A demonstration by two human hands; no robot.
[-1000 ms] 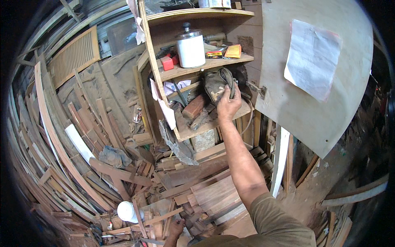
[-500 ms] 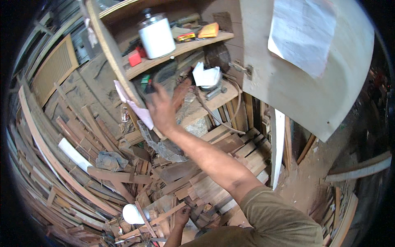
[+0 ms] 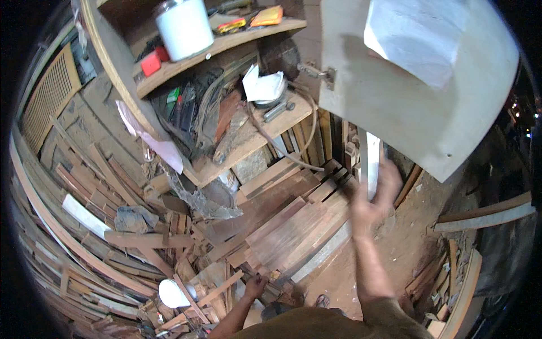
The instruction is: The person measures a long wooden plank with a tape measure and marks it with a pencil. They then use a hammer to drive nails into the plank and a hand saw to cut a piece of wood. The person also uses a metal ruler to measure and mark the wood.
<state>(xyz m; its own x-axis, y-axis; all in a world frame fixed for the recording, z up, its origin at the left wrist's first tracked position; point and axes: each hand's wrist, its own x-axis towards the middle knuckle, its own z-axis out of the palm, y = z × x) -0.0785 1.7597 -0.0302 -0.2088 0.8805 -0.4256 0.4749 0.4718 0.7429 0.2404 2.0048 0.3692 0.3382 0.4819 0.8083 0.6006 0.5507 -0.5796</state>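
My right hand (image 3: 377, 195), somewhat blurred, is at an upright white-edged board (image 3: 370, 161) below the cabinet door (image 3: 389, 107). Its thumb and fingers lie on either side of the board, closed round it. Low in the picture, my left hand (image 3: 257, 286) is closed near the end of a thin wooden strip (image 3: 223, 289). What it holds, if anything, is too small to make out. Wooden boards (image 3: 299, 231) lie stacked between my two hands.
The open cabinet's shelves hold a white-labelled jar (image 3: 185, 31), a red box (image 3: 151, 62), folded white paper (image 3: 263, 85) and a looping hose (image 3: 259, 133). A white container (image 3: 174, 294) stands among timber offcuts at left. Curved boards (image 3: 485, 214) jut in at right.
My right hand has left the cabinet's lower shelf and swung right and down to the white-edged board. The view has shifted slightly. My left hand stays low, closed.
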